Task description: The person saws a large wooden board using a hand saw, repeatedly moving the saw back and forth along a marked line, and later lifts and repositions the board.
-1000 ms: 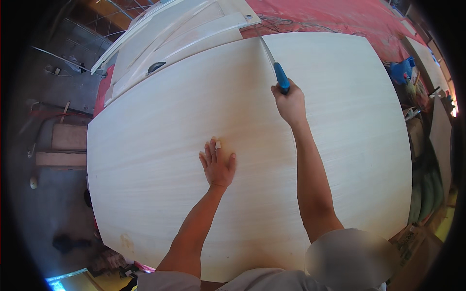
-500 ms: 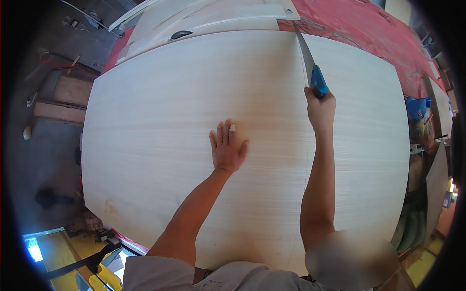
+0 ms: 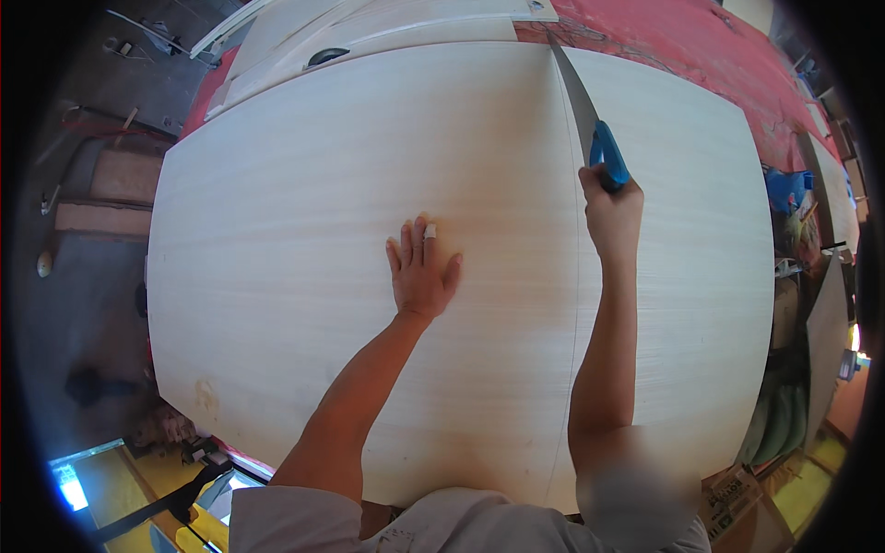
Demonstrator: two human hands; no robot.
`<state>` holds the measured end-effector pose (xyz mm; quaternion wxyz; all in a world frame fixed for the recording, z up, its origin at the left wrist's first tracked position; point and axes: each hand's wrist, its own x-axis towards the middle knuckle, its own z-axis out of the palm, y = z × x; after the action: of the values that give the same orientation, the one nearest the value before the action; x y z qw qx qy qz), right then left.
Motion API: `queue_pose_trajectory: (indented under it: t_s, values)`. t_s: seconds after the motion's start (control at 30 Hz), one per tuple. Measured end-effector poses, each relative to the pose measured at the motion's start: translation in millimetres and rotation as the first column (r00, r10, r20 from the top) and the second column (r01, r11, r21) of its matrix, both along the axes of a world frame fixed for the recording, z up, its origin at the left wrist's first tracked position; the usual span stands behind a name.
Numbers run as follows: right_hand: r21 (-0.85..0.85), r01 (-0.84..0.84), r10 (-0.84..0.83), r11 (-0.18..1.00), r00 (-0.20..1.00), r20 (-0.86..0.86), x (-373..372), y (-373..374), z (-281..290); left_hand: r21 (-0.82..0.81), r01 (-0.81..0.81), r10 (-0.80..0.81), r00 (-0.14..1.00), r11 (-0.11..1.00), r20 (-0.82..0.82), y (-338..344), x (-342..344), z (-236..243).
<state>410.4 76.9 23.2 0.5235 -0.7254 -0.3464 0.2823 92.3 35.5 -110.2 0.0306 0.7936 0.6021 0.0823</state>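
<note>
A large pale wooden sheet (image 3: 295, 267), like plywood, lies flat in front of me. My left hand (image 3: 422, 281) rests palm down near its middle, fingers spread, with a white wrap around one finger. Farther off and to the right, my right hand (image 3: 613, 217) is closed around the blue handle of a handsaw (image 3: 579, 92). The grey blade points away from me, its tip at the sheet's far edge. A thin dark line runs down the sheet from near the blade toward my body, left of my right forearm.
Beyond the far edge lie pale panels (image 3: 396, 26) with a dark curved object (image 3: 328, 57) and a red covering (image 3: 636, 32). Wooden boxes (image 3: 106, 217) stand on the grey floor at left. A blue bag (image 3: 788, 189) and leaning boards (image 3: 825, 341) crowd the right side.
The view has shifted a little, so the sheet and my left hand appear slightly farther left and up. The saw handle has come slightly back and right relative to the sheet.
</note>
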Motion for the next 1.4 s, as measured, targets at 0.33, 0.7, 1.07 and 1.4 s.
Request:
queue_pose_trajectory:
  t_s: [0.33, 0.7, 1.07, 1.4]
  values:
    - [-0.008, -0.081, 0.082, 0.997, 0.996, 0.037, 41, 82, 22, 0.013, 0.01, -0.009, 1.0, 1.0, -0.027, 6, 11, -6]
    - [0.013, -0.052, 0.05, 0.999, 0.993, 0.105, 45, 78, 16, 0.094, 0.058, -0.059, 0.998, 0.994, 0.01, 8, 21, -2]
    - [0.057, -0.008, 0.006, 0.998, 1.0, 0.026, 43, 64, -1, 0.072, 0.058, -0.061, 0.998, 0.996, 0.033, 7, 25, 1]
    - [0.088, -0.022, 0.022, 0.996, 1.0, 0.008, 6, 11, 5, -0.009, 0.003, -0.004, 1.0, 1.0, -0.013, 6, 7, 6]
